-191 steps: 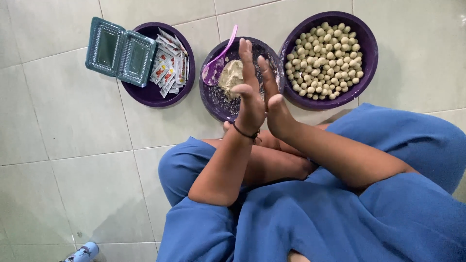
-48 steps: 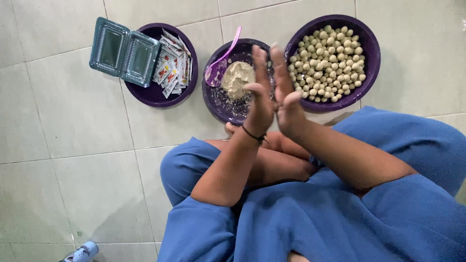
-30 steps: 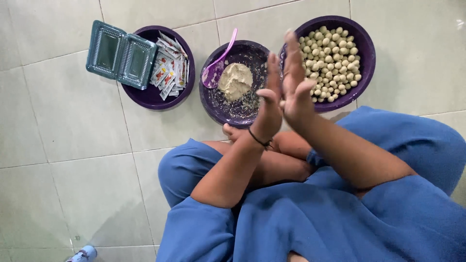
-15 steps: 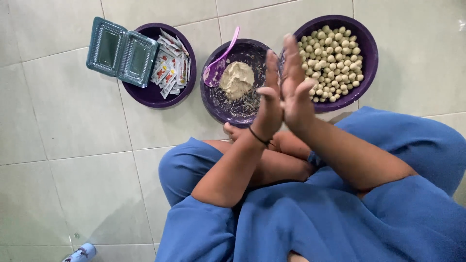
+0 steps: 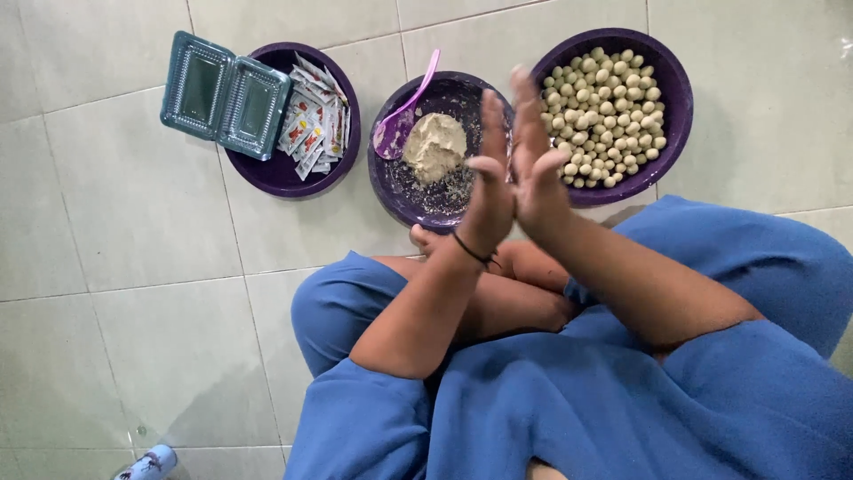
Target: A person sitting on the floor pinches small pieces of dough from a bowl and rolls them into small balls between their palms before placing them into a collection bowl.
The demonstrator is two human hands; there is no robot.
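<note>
My left hand (image 5: 490, 197), with a dark band at the wrist, and my right hand (image 5: 538, 169) are pressed palm to palm, fingers straight and pointing away from me. They hover between two purple bowls on the tiled floor. Anything between the palms is hidden. The middle bowl (image 5: 391, 185) holds a lump of beige dough (image 5: 434, 147), dark crumbs and a pink plastic spoon (image 5: 404, 111). The right bowl (image 5: 668, 82) is full of several small pale dough balls (image 5: 606, 98).
A third purple bowl (image 5: 267, 176) at the left holds several small printed sachets (image 5: 313, 133); an open teal plastic hinged box (image 5: 224, 96) rests on its rim. My crossed legs in blue cloth (image 5: 338, 311) fill the foreground. A small bottle (image 5: 147, 464) lies at the bottom left.
The pressed hands have drifted right, from over the middle bowl to between it and the right bowl. The palms slide against each other, with the right fingers reaching higher than before.
</note>
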